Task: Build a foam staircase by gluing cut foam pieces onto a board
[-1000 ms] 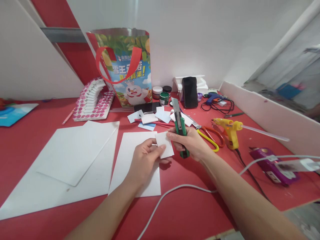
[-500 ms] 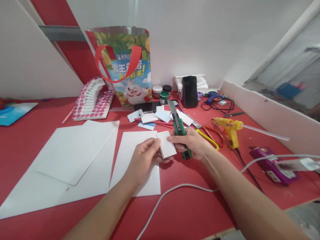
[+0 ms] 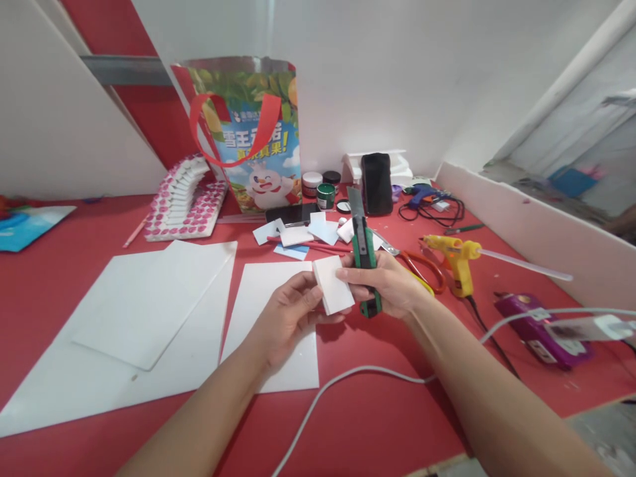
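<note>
1. White small piece is in the air between the two hands, above the right edge of a white sheet on the red table.
2. The left hand is closed upon this piece, with the thumb on the front face and the other fingers behind it.
3. The right hand is wrapped around a green and black cutter, whose blade points upward and away from the person; one fingertip of this hand also touches the small piece.
4. Beyond the hands, light-coloured cards lie loosely together, in front of a colourful bag and three small jars.
5. To the right are scissors with red and yellow handles, a yellow glue gun and a purple device.
6. To the left, more white boards lie partly overlapped.
</note>
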Demonstrator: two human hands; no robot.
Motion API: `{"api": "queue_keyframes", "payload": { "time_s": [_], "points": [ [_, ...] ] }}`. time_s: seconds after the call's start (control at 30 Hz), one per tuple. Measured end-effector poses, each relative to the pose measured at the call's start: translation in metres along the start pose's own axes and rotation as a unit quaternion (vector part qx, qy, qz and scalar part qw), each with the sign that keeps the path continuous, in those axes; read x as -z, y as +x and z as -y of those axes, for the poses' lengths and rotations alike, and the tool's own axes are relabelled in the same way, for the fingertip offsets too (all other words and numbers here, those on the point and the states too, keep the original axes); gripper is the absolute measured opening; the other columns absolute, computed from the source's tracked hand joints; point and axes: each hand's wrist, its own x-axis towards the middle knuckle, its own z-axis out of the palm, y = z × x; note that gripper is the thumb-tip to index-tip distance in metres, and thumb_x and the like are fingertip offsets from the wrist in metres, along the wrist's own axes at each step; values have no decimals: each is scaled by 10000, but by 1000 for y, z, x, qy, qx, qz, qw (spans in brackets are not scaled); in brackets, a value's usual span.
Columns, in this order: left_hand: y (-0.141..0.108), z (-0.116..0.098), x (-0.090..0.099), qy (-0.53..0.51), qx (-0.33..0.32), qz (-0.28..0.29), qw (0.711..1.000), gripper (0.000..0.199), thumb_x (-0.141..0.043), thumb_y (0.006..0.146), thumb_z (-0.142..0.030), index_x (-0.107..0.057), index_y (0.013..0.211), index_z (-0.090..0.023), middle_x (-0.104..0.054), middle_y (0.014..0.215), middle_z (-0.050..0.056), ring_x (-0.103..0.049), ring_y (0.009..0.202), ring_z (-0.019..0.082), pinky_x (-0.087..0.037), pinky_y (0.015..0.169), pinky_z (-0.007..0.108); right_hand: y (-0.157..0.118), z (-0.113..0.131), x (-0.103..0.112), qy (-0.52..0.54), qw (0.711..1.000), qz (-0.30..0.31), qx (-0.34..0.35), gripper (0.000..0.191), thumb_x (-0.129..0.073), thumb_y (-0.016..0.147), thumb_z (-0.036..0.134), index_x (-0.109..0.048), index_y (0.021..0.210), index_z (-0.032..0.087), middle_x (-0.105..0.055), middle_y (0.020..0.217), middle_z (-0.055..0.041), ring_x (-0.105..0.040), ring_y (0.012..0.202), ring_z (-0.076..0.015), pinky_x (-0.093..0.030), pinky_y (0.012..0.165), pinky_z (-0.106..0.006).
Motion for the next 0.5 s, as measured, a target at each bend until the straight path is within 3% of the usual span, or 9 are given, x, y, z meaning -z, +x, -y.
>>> {"api": "queue_keyframes", "payload": {
  "time_s": [0.23, 0.5],
  "points": [
    [-1, -2, 5, -24, 49, 25, 998, 469, -856, 775, -312, -641, 1172, -183, -784, 1053, 115, -776, 898, 252, -631, 770, 306, -3, -1, -3, -7, 1000, 8, -8, 391, -914, 601, 329, -592, 743, 158, -475, 425, 89, -348, 391, -28, -252, 421, -185],
    [-1, -4, 3, -6, 51, 2, 999, 414, -865, 755, -348, -667, 1092, -213, -786, 994, 57, -781, 829, 231, -631, 741, 304, -3, 2, -5, -25, 1000, 2, -4, 409, -916, 585, 371, -593, 724, 163, -460, 418, 86, -341, 397, -41, -242, 422, -204]
  ]
}}
